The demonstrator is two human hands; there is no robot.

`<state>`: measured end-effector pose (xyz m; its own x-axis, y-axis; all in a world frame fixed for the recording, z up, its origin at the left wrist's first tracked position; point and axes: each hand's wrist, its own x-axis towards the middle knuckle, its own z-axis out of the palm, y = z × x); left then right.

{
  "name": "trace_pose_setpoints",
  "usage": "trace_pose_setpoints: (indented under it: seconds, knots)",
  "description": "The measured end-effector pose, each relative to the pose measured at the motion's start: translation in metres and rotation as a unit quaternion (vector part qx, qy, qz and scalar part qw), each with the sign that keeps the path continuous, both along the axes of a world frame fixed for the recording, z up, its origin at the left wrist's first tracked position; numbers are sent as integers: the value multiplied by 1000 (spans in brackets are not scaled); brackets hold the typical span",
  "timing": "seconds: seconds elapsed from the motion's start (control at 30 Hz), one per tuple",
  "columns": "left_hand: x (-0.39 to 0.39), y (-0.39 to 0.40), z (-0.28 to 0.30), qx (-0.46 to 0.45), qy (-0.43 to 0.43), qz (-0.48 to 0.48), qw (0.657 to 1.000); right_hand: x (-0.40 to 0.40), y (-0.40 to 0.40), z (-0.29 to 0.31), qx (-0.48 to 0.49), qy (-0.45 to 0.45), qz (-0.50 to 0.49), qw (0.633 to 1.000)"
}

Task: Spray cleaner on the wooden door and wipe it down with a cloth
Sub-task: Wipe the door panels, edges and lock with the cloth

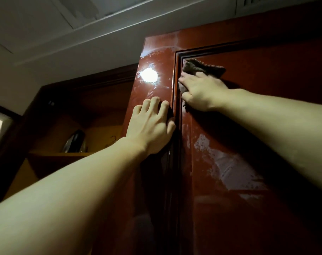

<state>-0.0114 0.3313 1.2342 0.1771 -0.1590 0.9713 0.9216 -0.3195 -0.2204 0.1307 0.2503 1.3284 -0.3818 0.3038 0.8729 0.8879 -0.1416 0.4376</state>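
From the head camera, looking steeply upward, the glossy reddish-brown wooden door (248, 126) fills the right half of the picture, its top edge close under a pale ceiling (46, 24). Its lower part runs off the bottom of the frame and its far right side sinks into shadow.

The right hand (202, 91) presses a brown, fuzzy cloth (202, 68) flat against the upper left corner of the door's recessed panel, just inside the dark moulding. The fingers lie spread over the cloth; most of the cloth is hidden beneath the palm, with only its top edge and a scrap at the lower left showing.

The left hand (153, 124) rests on the door's outer stile, just left of the moulding, fingers bent with the tips against the wood and nothing held. The two hands are near each other but not touching.

Whitish wet smears (228, 166) mark the panel below the right forearm, and fainter streaks cross the stile near a bright round glare (149, 75).

To the left, a dim wooden shelf recess (68, 137) holds a dark shiny object (75, 142) too shadowed to identify. No spray bottle can be made out.
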Motion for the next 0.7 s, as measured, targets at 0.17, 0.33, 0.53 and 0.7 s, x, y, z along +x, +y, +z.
trace_pose_setpoints:
  seconds: [0.17,0.33,0.53,0.7]
  knots:
    - [-8,3,1,30,10,-1,999,-4,8,-33,-32,-13,44,998]
    - [-12,6,-4,31,16,-6,999,15,-10,-100,-62,-104,28,992]
    - [-9,2,-7,41,14,-4,999,6,-3,-57,-26,-33,6,999]
    - [-6,-3,-12,31,21,-14,999,-1,9,-104,-35,-55,18,998]
